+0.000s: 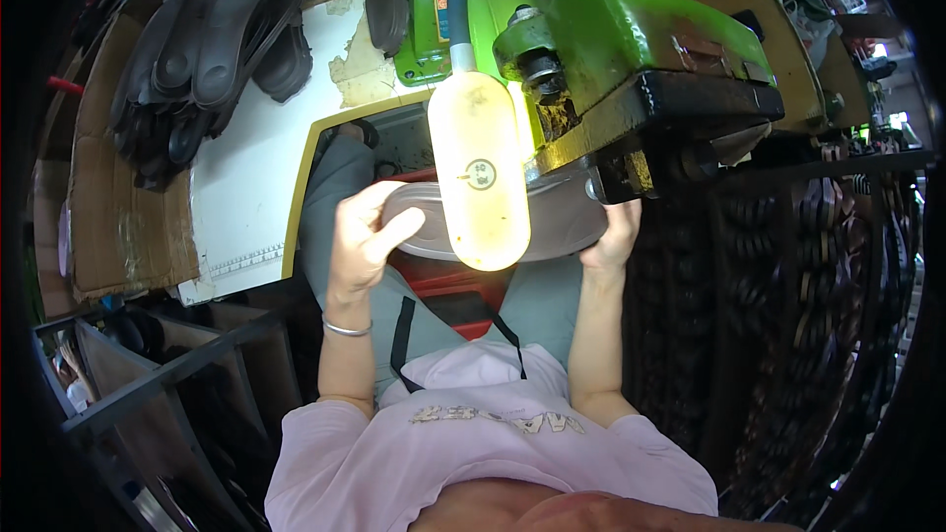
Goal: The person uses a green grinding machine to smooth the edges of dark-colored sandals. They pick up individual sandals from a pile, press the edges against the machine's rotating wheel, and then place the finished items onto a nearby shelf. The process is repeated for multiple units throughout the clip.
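Right up close, a glowing oval lamp on a grey-blue stalk, hiding the middle of a shoe sole, grey-brown. And here, out over the lap, gripping that sole at both ends! Pinching its left end with the left hand, thumb on top, fingers mostly out of sight behind. Clasping its right end with the right hand, just beside a dark metal part of the green machine. Contact with that metal? Impossible to tell. Over to the left, a white worktop with a yellow edge, beside cardboard, plus a heap of dark soles toward the far-left corner.
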Tool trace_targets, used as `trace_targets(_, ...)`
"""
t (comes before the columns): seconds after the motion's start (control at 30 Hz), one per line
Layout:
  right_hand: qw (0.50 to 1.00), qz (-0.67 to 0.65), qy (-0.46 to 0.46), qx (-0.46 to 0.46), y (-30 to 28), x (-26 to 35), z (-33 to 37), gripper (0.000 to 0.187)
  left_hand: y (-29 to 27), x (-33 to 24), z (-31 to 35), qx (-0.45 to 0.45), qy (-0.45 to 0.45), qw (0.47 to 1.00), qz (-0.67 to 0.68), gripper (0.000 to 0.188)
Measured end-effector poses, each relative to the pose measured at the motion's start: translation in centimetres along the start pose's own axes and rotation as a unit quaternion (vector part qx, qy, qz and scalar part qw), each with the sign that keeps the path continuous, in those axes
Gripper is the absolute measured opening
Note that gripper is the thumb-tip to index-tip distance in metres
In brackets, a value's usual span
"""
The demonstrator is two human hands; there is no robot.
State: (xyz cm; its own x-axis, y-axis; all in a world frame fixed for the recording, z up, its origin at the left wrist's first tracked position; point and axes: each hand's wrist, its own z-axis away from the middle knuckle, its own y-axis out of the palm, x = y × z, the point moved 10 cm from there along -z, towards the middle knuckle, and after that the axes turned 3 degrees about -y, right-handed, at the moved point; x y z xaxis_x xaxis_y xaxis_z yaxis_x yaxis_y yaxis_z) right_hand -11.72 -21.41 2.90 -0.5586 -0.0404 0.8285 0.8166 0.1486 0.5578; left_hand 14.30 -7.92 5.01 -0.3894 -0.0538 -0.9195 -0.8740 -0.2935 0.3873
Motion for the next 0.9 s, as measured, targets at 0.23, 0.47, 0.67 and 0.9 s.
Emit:
trace_targets(0.23,1.0,-0.001,0.012,-0.013,1.8,-3.0,3.4,0.042,-5.3,-0.1,1.4,-0.081,0.019,0.996,-0.039,0.022)
trace_targets(0.47,0.998,0.038,0.012,0.039,6.4,-3.6,4.7,0.041,-10.0,2.6,5.4,-0.178,-0.011,0.981,0.071,0.023)
trace_targets(0.67,0.972,0.123,-0.042,0.196,9.7,-0.9,2.3,0.047,-5.7,10.3,10.8,0.009,-0.22,0.975,-0.024,0.025)
trace_targets(0.9,0.959,0.245,-0.003,0.146,6.9,-0.6,2.0,0.044,7.8,4.4,1.0,-0.001,-0.016,0.997,-0.081,0.03)
